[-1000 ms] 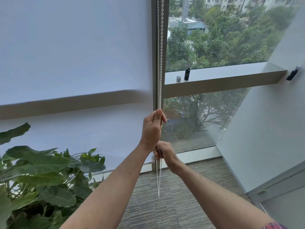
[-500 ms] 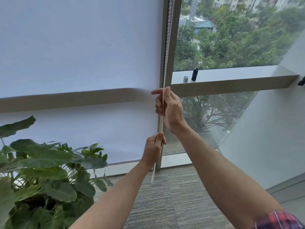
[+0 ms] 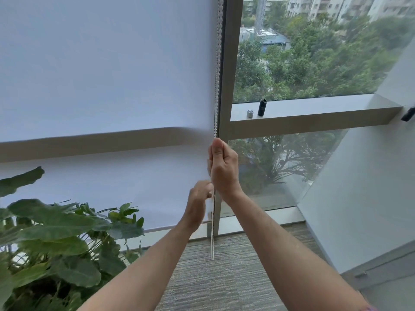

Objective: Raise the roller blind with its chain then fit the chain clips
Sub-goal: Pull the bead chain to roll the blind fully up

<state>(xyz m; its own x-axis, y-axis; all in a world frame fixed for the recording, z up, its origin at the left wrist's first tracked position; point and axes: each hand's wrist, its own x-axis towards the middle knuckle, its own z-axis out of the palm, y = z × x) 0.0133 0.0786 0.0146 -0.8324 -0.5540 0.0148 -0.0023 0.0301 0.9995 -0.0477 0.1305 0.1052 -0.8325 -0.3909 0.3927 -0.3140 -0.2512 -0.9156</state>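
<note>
The white roller blind [image 3: 107,70] covers the left window pane, and its bottom edge hangs just above the floor. Its white bead chain [image 3: 217,75] runs down along the grey window post [image 3: 229,63], and the loop ends near the carpet. My right hand [image 3: 223,167] is closed around the chain just below the sill line, thumb pointing up. My left hand [image 3: 198,198] is right under it and to the left, blurred, with its fingertips at the chain. Whether it grips the chain is unclear. No chain clips show.
A large leafy plant [image 3: 56,243] fills the lower left. On the window sill [image 3: 314,106] stand a small silver cylinder [image 3: 250,114] and a black cylinder [image 3: 261,107]. A white slanted wall [image 3: 370,187] closes the right side. Grey carpet [image 3: 224,277] lies below.
My right hand went from below the left hand up to a high grip on the chain, and has since drawn down. My left hand stays lower and now blurs with motion.
</note>
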